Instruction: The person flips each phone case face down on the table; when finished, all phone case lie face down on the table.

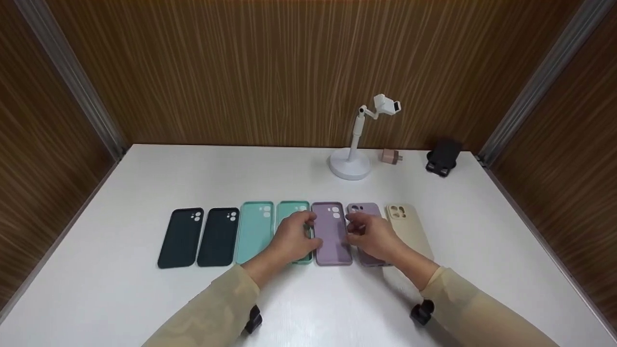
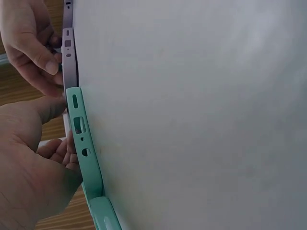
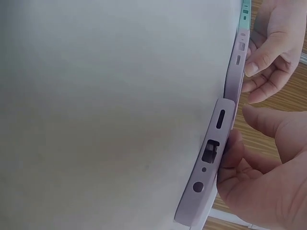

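Note:
In the head view, a light purple phone case [image 1: 331,241] lies between my two hands, its hollow inside facing up. My left hand [image 1: 293,236] reaches over the darker teal case [image 1: 301,260], thumb and fingertips at the purple case's left edge. Over a second purple case [image 1: 371,260], my right hand [image 1: 373,234] has its fingertips near the first one's right edge. The wrist views show the hands, left [image 2: 33,163] and right [image 3: 268,177], behind the teal case's end [image 2: 84,143] and the second purple case's end [image 3: 206,163]. Exact fingertip contact is partly hidden.
Two black cases [image 1: 180,241] and a lighter teal case [image 1: 254,231] continue the row leftward; a beige case [image 1: 412,231] ends it at right. Behind stand a white phone stand [image 1: 350,166], a small pinkish plug [image 1: 389,156] and a black folding stand [image 1: 443,156].

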Available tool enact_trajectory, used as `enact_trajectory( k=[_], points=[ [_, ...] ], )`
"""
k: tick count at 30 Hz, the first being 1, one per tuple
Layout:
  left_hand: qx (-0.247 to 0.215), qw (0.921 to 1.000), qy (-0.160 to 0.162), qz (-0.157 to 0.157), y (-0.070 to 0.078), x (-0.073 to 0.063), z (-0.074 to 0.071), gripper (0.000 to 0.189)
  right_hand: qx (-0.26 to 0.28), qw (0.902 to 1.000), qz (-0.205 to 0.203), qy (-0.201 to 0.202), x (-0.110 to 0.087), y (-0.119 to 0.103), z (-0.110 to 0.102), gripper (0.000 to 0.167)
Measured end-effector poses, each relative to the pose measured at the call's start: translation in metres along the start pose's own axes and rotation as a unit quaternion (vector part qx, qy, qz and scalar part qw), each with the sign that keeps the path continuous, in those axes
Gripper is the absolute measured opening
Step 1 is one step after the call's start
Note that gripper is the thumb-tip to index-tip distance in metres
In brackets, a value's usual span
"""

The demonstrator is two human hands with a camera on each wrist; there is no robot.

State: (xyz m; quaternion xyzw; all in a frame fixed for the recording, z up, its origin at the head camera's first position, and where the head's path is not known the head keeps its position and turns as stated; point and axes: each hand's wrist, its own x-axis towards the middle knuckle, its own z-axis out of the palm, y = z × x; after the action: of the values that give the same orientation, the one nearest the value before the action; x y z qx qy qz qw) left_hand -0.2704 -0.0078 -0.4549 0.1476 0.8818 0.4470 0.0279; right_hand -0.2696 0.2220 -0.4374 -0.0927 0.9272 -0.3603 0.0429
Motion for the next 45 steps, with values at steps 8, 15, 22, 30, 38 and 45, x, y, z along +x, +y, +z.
enact_trajectory(
  k=[8,15,22,30,38,45],
  points=[
    [0.022,0.9996,-0.002,0.016,-0.0019,-0.0002,-0.0005,0.058,-0.015,0.9998,0.007,-0.011,0.0003,-0.0016,0.0008,0.052],
    [0.024,0.9995,-0.01,0.018,-0.0018,-0.0012,0.0016,0.063,-0.014,0.9996,0.017,-0.015,-0.0008,-0.0013,0.0013,0.052],
    [0.03,0.9994,-0.014,0.011,-0.0002,-0.002,0.0031,0.068,0.009,0.9995,0.023,-0.017,0.0006,0.0015,0.0016,0.052],
    [0.039,0.9989,-0.017,0.019,0.0001,-0.0003,0.0044,0.07,0.056,0.9981,0.016,-0.018,-0.0012,0.0043,-0.0021,0.053],
    [0.031,0.9992,-0.019,0.018,0.0015,0.0002,0.0038,0.07,0.079,0.9968,0.006,-0.01,-0.006,0.0009,-0.0057,0.054],
    [0.027,0.9993,-0.02,0.017,0.0014,0.0004,0.004,0.07,0.115,0.9932,0.013,-0.009,-0.0091,-0.0012,-0.0061,0.053]
  ],
)
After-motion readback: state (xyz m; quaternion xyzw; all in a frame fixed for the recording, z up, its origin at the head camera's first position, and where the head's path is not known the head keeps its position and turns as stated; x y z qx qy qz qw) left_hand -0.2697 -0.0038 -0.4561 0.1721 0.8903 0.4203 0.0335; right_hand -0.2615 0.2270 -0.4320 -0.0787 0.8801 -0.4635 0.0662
